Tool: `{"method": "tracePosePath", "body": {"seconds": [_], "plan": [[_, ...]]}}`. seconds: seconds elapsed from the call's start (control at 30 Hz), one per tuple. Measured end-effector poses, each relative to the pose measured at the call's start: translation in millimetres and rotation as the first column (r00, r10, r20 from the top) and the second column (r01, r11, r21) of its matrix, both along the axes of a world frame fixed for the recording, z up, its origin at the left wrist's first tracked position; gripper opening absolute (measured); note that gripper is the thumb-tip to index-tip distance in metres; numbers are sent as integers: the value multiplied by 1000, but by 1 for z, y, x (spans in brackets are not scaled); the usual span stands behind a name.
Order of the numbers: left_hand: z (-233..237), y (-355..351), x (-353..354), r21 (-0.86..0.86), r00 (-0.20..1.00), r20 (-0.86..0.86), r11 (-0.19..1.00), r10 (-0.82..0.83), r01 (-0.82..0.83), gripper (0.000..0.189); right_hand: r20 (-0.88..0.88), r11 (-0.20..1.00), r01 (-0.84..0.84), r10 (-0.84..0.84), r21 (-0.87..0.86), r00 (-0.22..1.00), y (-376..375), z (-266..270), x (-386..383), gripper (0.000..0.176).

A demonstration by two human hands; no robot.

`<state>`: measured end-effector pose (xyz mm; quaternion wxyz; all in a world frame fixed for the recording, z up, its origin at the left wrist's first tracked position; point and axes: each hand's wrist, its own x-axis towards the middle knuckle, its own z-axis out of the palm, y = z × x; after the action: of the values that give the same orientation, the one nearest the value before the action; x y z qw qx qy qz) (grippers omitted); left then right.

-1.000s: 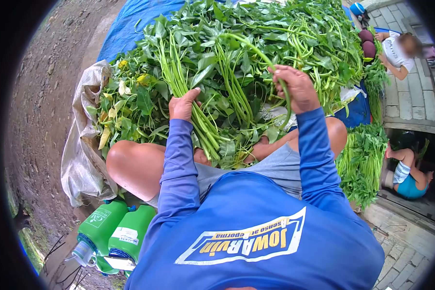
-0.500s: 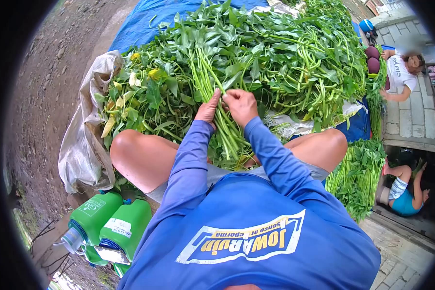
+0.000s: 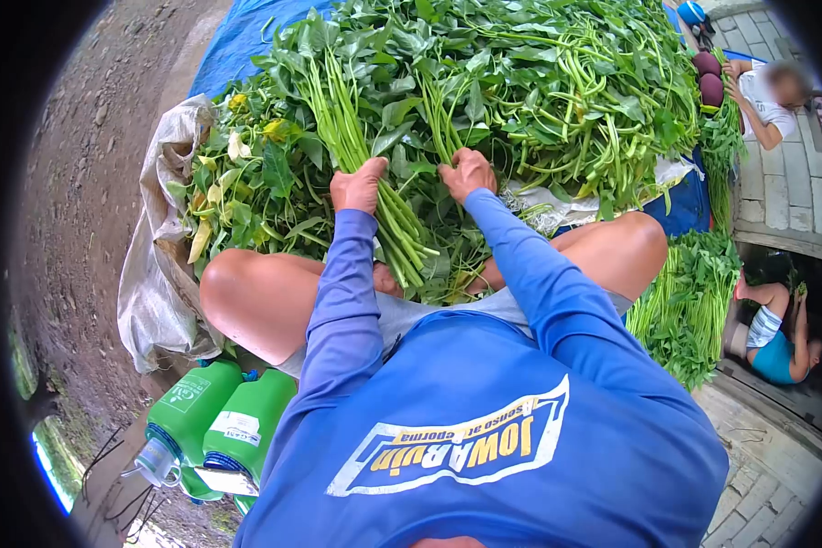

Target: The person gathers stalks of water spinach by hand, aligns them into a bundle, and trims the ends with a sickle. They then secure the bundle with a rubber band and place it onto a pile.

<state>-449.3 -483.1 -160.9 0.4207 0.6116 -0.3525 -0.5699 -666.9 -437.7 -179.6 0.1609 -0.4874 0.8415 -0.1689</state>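
Note:
I sit with bare knees apart before a big heap of leafy green stalks (image 3: 521,82) lying on a blue tarp (image 3: 237,36). My left hand (image 3: 358,185) grips a bunch of long green stems (image 3: 397,228) that slants down toward my lap. My right hand (image 3: 466,173) is closed around a few stems of the heap (image 3: 438,119), just right of the bunch. Both arms wear blue sleeves.
A grey sack (image 3: 151,274) lies at the heap's left edge, with yellowed leaves (image 3: 219,210) on it. Two green jugs (image 3: 219,429) stand by my left hip. Another greens pile (image 3: 694,301) lies on the right. Two other people (image 3: 767,100) sit at the right on paving.
My right hand came in from the far right to meet the left at the bunch, then parted again. It now holds stems in the heap; the left keeps the bunch.

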Motion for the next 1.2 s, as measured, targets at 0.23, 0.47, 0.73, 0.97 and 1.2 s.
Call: {"method": "tracePosePath", "body": {"seconds": [0.23,0.47,0.73,0.97,1.2], "plan": [[14,-1,0,63,997,-21,995,-73,74,29,656,974,155,-10,-164,755,-20,27,-50,22],[18,-2,-13,87,989,-79,988,-123,130,32,970,953,228,161,-201,180,-29,164,-99,25],[11,5,-21,83,989,-4,986,-146,145,41,615,781,189,291,-595,733,-67,207,-40,28],[4,17,-30,29,985,-120,991,-127,131,34,648,989,-80,142,-124,748,-62,85,45,29],[-10,17,-22,25,935,-320,985,-156,173,38,805,999,-42,7,22,594,-63,60,39,30]]}}
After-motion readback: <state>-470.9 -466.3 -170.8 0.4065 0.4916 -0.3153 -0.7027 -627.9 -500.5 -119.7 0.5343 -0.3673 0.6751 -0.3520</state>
